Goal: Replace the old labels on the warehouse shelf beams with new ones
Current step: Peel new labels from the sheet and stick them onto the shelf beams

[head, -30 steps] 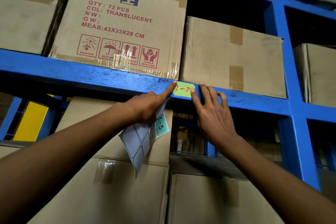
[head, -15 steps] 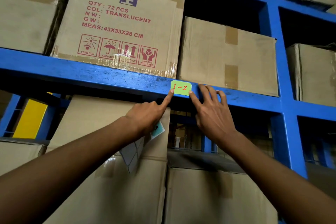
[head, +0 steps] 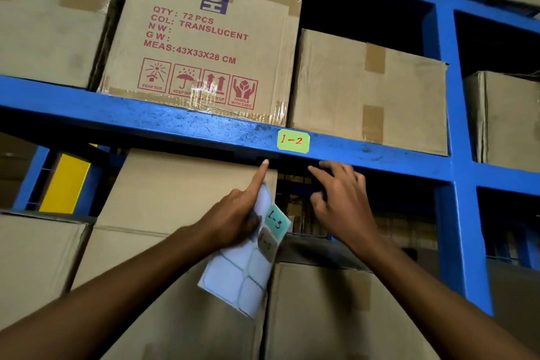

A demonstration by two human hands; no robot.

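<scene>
Both my hands have dropped off the green label [head: 293, 141]; left hand [head: 233, 218] grips the sticker sheet [head: 248, 260], forefinger pointing to 12 o'clock; right hand [head: 340, 202] loose, holding nothing.

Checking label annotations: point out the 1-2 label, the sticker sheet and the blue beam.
1-2 label [head: 293, 141]: head view, centre of the green sticker.
sticker sheet [head: 233, 275]: head view, blank white cells below the left hand.
blue beam [head: 163, 120]: head view, bare front face left of the label.

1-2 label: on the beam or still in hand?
On. The green 1-2 label sits flat on the blue beam; both hands are below it, not touching.
</scene>
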